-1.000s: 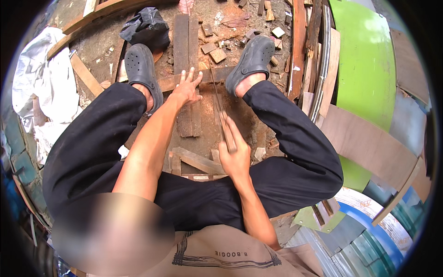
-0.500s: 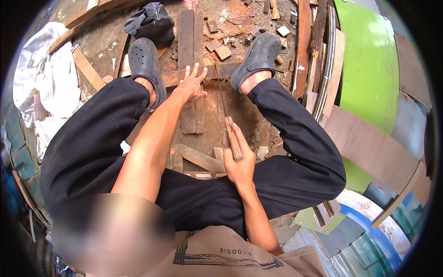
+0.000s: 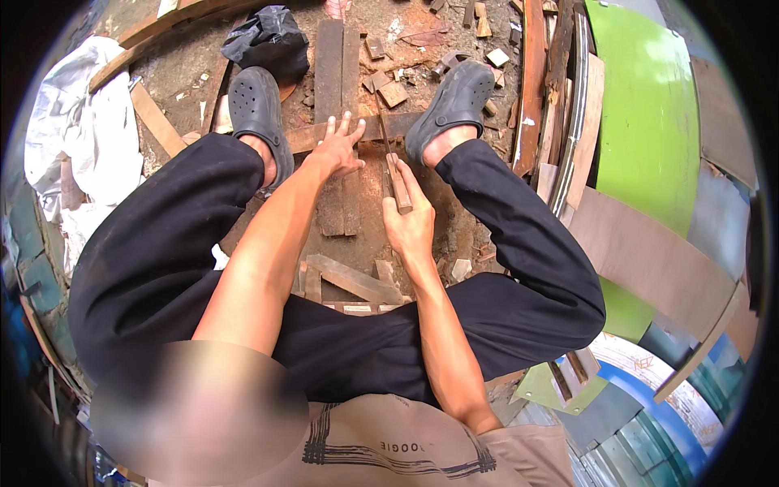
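Note:
In my right hand [image 3: 412, 226] is the wooden handle of a handsaw [image 3: 399, 185], my fingers wrapped round it. Its thin dark blade [image 3: 381, 122] points away from me and crosses a wooden plank [image 3: 402, 124]. That plank lies crosswise between my two dark clogs, over a pair of long boards [image 3: 329, 69] on the ground. My left hand [image 3: 337, 149] presses on the plank and boards just left of the blade, palm down with fingers spread. The right clog [image 3: 454, 101] touches or covers the plank's right end; the left clog [image 3: 256, 105] is by its other end.
Several small wood offcuts [image 3: 393, 94] litter the dirt beyond the plank. A black plastic bag [image 3: 266, 40] stands by my left foot, with white sacking [image 3: 81, 122] farther left. Long timber strips [image 3: 531, 89] and a green panel [image 3: 645, 122] lie to the right. Short wood pieces [image 3: 349, 278] sit close to me.
My right hand has pushed the handsaw forward, away from me, so the handle is now closer to the plank. The left hand stays in place on the wood.

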`<control>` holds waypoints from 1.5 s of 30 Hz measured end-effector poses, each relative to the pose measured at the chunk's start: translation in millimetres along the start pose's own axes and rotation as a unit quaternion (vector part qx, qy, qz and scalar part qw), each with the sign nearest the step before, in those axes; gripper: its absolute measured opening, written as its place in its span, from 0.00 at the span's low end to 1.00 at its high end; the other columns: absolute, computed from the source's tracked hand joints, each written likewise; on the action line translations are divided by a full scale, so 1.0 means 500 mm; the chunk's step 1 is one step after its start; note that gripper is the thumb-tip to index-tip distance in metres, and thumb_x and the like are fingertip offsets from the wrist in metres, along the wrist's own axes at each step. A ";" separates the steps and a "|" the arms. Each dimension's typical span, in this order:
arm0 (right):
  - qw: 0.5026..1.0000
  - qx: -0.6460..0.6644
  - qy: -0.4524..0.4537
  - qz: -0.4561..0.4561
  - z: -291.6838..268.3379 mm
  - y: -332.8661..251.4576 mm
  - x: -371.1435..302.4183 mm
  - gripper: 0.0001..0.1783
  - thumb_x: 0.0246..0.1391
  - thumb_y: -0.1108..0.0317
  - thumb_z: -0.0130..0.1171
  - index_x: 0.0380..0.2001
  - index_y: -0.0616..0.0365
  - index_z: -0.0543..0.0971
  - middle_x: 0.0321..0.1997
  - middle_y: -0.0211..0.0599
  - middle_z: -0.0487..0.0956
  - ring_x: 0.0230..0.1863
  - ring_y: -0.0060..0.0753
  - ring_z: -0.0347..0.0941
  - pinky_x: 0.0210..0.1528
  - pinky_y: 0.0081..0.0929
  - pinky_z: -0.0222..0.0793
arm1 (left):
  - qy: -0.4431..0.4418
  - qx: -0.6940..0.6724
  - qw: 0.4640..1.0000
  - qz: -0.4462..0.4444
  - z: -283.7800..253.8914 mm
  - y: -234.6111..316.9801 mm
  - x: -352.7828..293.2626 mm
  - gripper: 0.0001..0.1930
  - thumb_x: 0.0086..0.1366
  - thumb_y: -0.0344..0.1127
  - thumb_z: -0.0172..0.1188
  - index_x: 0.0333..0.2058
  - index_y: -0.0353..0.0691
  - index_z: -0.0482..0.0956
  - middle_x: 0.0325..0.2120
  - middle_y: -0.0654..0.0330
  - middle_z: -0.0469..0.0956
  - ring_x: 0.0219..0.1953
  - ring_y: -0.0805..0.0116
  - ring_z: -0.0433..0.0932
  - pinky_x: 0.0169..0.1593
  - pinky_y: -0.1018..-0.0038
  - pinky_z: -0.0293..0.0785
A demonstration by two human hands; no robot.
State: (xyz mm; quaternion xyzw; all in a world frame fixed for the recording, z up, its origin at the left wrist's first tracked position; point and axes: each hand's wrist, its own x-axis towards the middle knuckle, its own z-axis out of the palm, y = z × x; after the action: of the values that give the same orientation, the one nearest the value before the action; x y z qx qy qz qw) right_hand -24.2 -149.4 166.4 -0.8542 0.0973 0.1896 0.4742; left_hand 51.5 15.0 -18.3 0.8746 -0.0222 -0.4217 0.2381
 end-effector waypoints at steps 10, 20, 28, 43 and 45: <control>0.998 0.009 0.040 -0.048 0.028 0.031 0.017 0.35 0.53 0.75 0.57 0.68 0.55 0.71 0.51 0.62 0.82 0.51 0.51 0.84 0.47 0.36 0.76 | 0.013 -0.002 1.000 0.004 -0.011 -0.005 0.005 0.54 0.64 0.53 0.67 0.77 0.63 0.36 0.78 0.55 0.24 0.78 0.38 0.25 0.73 0.37 0.54; 0.997 0.016 0.024 -0.070 -0.007 0.043 -0.043 0.34 0.53 0.78 0.53 0.67 0.63 0.71 0.64 0.49 0.79 0.66 0.37 0.74 0.67 0.29 0.65 | -0.006 -0.045 0.999 -0.010 -0.015 0.002 -0.021 0.55 0.63 0.52 0.68 0.77 0.63 0.36 0.78 0.55 0.24 0.78 0.39 0.23 0.73 0.36 0.52; 0.997 -0.050 -0.019 -0.054 -0.057 -0.018 -0.159 0.36 0.52 0.78 0.55 0.67 0.59 0.71 0.64 0.53 0.78 0.67 0.49 0.73 0.64 0.36 0.70 | 0.008 -0.037 0.999 -0.003 -0.028 -0.016 -0.029 0.56 0.62 0.56 0.68 0.77 0.56 0.37 0.77 0.46 0.25 0.76 0.29 0.26 0.74 0.37 0.49; 0.998 -0.008 0.011 -0.058 -0.056 -0.006 -0.088 0.36 0.51 0.77 0.55 0.66 0.54 0.73 0.59 0.56 0.80 0.61 0.44 0.79 0.60 0.32 0.74 | 0.012 -0.058 0.998 -0.036 -0.038 0.017 -0.044 0.55 0.62 0.52 0.69 0.77 0.62 0.39 0.78 0.55 0.25 0.78 0.39 0.27 0.73 0.36 0.52; 0.999 0.009 0.010 -0.037 -0.016 0.007 0.017 0.34 0.52 0.76 0.56 0.65 0.56 0.74 0.58 0.56 0.81 0.60 0.41 0.79 0.60 0.30 0.73 | 0.020 -0.045 0.999 -0.014 -0.016 0.007 -0.024 0.55 0.62 0.52 0.69 0.77 0.61 0.38 0.78 0.54 0.25 0.78 0.38 0.26 0.73 0.35 0.52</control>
State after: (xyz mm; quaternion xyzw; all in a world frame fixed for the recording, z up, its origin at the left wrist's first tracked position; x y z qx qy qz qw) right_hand -16.1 -157.9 164.0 -0.8549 0.0717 0.1628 0.4873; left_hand 50.3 17.8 -3.7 0.8716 0.0139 -0.4079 0.2716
